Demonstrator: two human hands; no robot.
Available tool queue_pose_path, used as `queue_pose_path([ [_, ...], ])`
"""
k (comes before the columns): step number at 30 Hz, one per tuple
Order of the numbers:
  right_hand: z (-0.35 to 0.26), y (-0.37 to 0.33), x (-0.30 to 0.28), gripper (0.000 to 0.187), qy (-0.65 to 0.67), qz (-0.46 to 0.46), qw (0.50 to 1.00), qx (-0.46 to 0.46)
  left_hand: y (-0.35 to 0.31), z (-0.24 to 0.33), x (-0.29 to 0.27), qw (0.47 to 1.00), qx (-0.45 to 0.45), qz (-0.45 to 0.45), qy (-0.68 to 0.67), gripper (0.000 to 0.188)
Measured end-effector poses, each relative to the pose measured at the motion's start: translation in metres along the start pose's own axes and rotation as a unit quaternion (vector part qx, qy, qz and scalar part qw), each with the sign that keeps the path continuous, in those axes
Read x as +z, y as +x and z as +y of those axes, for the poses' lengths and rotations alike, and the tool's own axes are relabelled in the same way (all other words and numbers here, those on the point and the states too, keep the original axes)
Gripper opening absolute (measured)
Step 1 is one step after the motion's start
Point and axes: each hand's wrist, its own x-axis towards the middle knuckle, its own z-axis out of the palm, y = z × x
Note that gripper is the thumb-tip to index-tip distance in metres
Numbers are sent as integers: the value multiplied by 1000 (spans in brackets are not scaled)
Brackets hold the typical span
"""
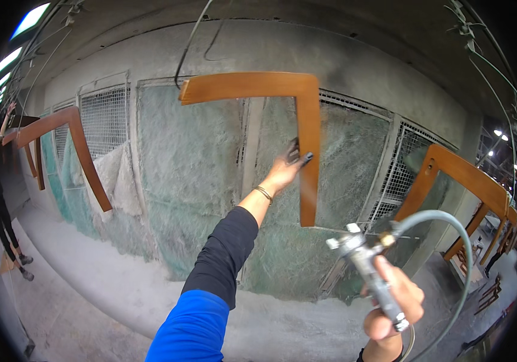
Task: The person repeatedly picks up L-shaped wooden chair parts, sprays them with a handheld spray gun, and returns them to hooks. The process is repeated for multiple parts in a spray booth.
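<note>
In the head view, an L-shaped wooden frame (308, 114) hung in mid-air before the wall, its longer-looking arm near level and its leg pointing down. A thin dark hook (187, 51) came down to the frame's left end, presumably so that its faces stood free on all sides.

The left hand (285, 169) gripped the leg partway down, thumb on the front face and darkened fingers at the inner edge; part of that grip was hidden. Holding there probably steadied a piece that could otherwise swing or turn on its hook.

The right hand (394, 295) was closed around a spray gun (367, 271), apart from the wood, with the gun's head tilted up and left toward the leg. A pale hose (464, 247) arched out to the right and down, seemingly leaving the front of the gun unobstructed. A whitish streak showed over the leg below the left hand; whether it was mist or glare, I could not tell.

Fibrous green-grey sheets (189, 175) covered much of the wall, likely to catch drifting spray. 2 similar frames hung nearest, 1 at left (83, 145) and 1 at right (466, 175), well apart, perhaps to avoid knocking.
</note>
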Motion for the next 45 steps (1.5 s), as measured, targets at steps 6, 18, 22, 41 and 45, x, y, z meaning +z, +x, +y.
queue_pose_path([
  [6, -3, 10, -5, 97, 14, 5, 999, 36, 6, -24, -31, 995, 11, 90, 39, 75],
  [18, 8, -4, -23, 100, 102, 65, 981, 150, -59, 11, -103, 981, -80, 134, 111, 100],
  [22, 12, -30, -13, 82, 105, -92, 971, 197, -84, 33, -121, 967, -134, 148, 155, 96],
  [41, -1, -16, -34, 111, 240, 56, 961, 128, -146, 214, -281, 878, 188, 437, 42, 98],
  [45, -13, -38, -37, 98, 157, -180, 968, 84, -172, 291, -301, 905, 131, 404, 22, 98],
])
